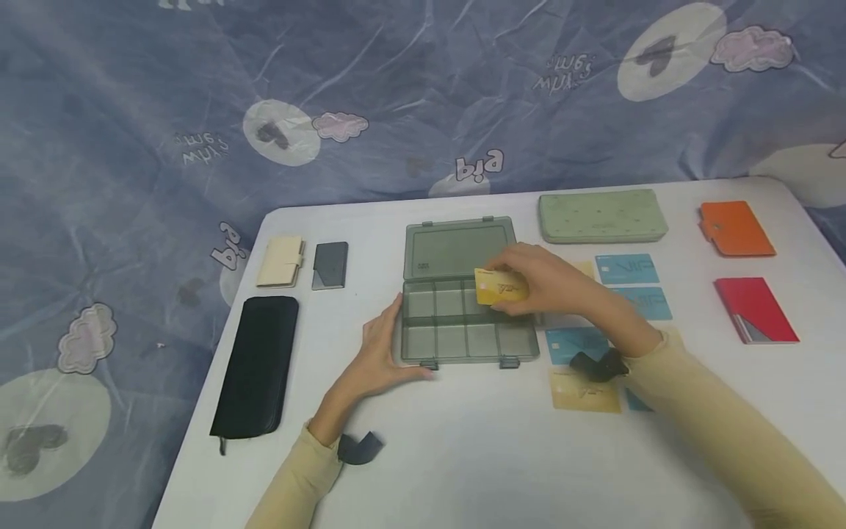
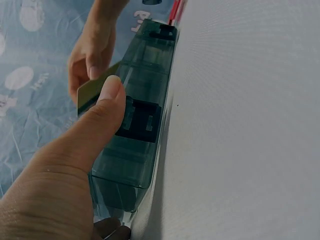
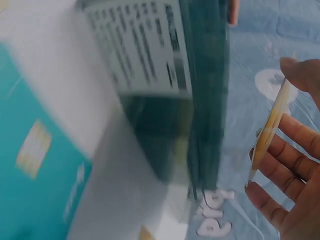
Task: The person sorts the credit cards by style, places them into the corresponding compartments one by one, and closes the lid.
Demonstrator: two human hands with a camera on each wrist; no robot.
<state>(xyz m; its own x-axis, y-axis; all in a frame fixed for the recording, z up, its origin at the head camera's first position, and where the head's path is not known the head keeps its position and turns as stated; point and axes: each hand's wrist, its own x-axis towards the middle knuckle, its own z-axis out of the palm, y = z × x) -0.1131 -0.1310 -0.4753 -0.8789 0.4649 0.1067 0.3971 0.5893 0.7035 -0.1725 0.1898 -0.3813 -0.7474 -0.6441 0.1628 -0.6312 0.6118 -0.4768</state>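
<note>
A translucent grey-green plastic compartment box (image 1: 452, 342) lies with its lid swung back on the white table. At its near left corner, my left hand (image 1: 378, 360) holds it, thumb (image 2: 111, 90) by a front latch and fingers along the left side. Above the right-hand compartments, my right hand (image 1: 545, 279) pinches a yellow card (image 1: 499, 286) between thumb and fingers. The right wrist view shows that card (image 3: 270, 131) edge-on. Blue cards (image 1: 626, 269) and yellow cards (image 1: 584, 391) lie right of the box, some hidden under the right arm.
On the left are a black zip wallet (image 1: 256, 367), a cream card holder (image 1: 280, 261) and a dark grey one (image 1: 330, 265). A green case (image 1: 603, 216), an orange card holder (image 1: 736, 228) and a red one (image 1: 756, 310) lie at the right.
</note>
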